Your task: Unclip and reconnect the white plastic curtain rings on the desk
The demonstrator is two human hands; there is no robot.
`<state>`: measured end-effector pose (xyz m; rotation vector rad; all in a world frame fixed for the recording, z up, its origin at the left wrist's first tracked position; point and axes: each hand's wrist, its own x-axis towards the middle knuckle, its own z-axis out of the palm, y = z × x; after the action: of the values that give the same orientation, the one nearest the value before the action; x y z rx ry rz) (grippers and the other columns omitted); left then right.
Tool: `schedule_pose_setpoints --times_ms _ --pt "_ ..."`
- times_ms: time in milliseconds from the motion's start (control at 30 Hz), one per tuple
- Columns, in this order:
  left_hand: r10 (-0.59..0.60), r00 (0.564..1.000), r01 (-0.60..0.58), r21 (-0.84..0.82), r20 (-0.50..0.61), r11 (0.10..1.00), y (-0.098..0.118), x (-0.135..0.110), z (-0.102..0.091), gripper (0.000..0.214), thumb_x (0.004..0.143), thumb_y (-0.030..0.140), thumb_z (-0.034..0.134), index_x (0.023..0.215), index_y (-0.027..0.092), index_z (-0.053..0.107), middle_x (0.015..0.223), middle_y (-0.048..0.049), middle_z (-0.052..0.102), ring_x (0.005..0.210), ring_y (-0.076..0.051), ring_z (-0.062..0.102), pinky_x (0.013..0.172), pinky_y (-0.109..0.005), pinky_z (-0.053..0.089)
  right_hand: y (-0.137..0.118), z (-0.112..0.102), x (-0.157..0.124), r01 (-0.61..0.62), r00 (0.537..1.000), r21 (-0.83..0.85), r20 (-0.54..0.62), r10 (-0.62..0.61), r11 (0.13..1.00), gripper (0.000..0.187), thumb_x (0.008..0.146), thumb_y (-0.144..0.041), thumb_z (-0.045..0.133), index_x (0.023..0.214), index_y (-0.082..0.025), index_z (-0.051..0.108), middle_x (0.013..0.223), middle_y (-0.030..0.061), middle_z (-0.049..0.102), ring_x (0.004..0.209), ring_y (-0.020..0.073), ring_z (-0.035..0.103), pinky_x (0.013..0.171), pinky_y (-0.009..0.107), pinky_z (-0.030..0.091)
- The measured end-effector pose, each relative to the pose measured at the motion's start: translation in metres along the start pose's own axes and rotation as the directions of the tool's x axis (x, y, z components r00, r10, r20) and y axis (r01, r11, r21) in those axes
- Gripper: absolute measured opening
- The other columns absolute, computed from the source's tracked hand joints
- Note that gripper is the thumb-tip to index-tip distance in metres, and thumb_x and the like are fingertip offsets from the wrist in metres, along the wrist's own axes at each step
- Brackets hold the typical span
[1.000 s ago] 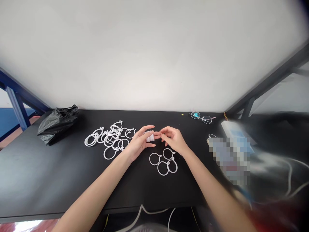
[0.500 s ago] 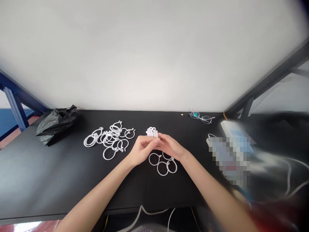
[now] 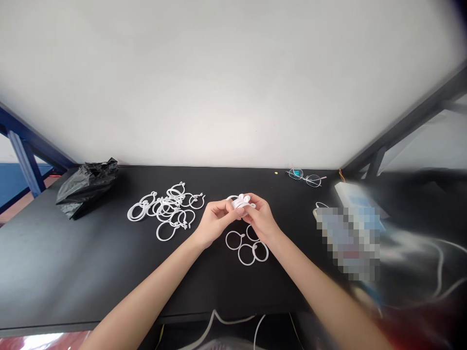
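A bundle of white plastic rings (image 3: 241, 200) is held between both hands above the black table. My left hand (image 3: 215, 221) grips its left side, thumb over the front. On the other side, my right hand (image 3: 260, 216) pinches the end with the small knobs, fingers wrapped behind. The hands hide part of the bundle. Just below them, several loose white rings (image 3: 246, 263) lie on the table, some overlapping. A larger heap of the same open rings (image 3: 166, 239) spreads to the left of my left hand.
At the table's back left lies a crumpled black plastic bag (image 3: 87, 187). Eyeglasses (image 3: 304, 177) rest near the wall at the back right. A white box (image 3: 359, 201) and a blurred, pixelated item (image 3: 348, 243) sit at the right, with cables (image 3: 440, 272) nearby.
The bundle has turned in my hands and shifted slightly right; its rings now tilt, with the knobs toward the right. My right fingers have moved up around it. The rings on the table stay put.
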<state>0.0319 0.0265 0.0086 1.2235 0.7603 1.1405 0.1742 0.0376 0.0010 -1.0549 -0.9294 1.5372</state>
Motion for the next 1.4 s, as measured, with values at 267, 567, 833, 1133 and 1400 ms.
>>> schedule_pose_setpoints --times_ms 267,567,833,1133,1400 --pt "0.047 0.969 -0.053 -0.014 -0.242 0.999 -0.018 0.000 0.009 0.030 0.073 0.020 0.066 0.081 0.023 0.037 0.075 0.0047 0.050 0.066 -0.011 0.053 0.051 -0.019 0.044 0.003 0.009 -0.004 0.030 1.000 -0.005 0.007 -0.030 1.000 0.023 0.061 -0.019 0.071 0.073 -0.019 0.051 0.061 -0.0077 0.052 0.040 0.0030 0.040 0.032 0.015 0.028" --pt "0.061 0.998 -0.033 0.539 -0.034 0.841 -0.010 0.005 -0.017 0.022 0.079 0.012 0.045 0.091 0.018 0.063 0.082 -0.0016 0.065 0.072 -0.015 0.057 0.066 -0.025 0.042 0.001 0.007 -0.011 0.007 0.979 -0.102 0.204 0.014 0.995 0.034 0.054 -0.017 0.085 0.076 -0.018 0.058 0.065 -0.0040 0.063 0.054 0.0095 0.058 0.048 0.022 0.051" --pt "-0.099 0.991 0.054 0.399 0.095 0.915 -0.017 0.003 -0.019 0.014 0.083 0.015 0.040 0.079 0.019 0.052 0.053 0.0044 0.056 0.048 -0.011 0.050 0.050 -0.021 0.036 -0.002 0.004 -0.010 -0.087 0.957 -0.126 0.265 0.118 0.988 0.032 0.058 -0.030 0.087 0.076 -0.015 0.065 0.068 0.0019 0.070 0.051 0.0122 0.065 0.041 0.018 0.046" --pt "-0.073 0.977 -0.073 0.642 0.198 0.763 -0.007 0.005 -0.025 0.013 0.080 0.012 0.041 0.070 0.019 0.046 0.055 0.0042 0.054 0.049 -0.009 0.047 0.050 -0.021 0.033 0.000 0.003 -0.010 -0.159 0.924 -0.172 0.322 0.208 0.972 0.035 0.066 -0.043 0.082 0.070 -0.010 0.070 0.064 0.0071 0.072 0.050 0.0142 0.068 0.038 0.015 0.042" --pt "-0.110 0.974 0.010 0.451 0.196 0.893 -0.016 0.009 -0.030 0.024 0.084 0.026 0.046 0.062 0.017 0.042 0.056 0.0040 0.048 0.051 -0.008 0.042 0.049 -0.020 0.033 0.001 0.002 -0.010 -0.175 0.894 -0.054 0.410 0.182 0.983 0.039 0.080 -0.049 0.071 0.088 -0.011 0.071 0.081 0.0104 0.075 0.063 0.0163 0.072 0.052 0.020 0.053"
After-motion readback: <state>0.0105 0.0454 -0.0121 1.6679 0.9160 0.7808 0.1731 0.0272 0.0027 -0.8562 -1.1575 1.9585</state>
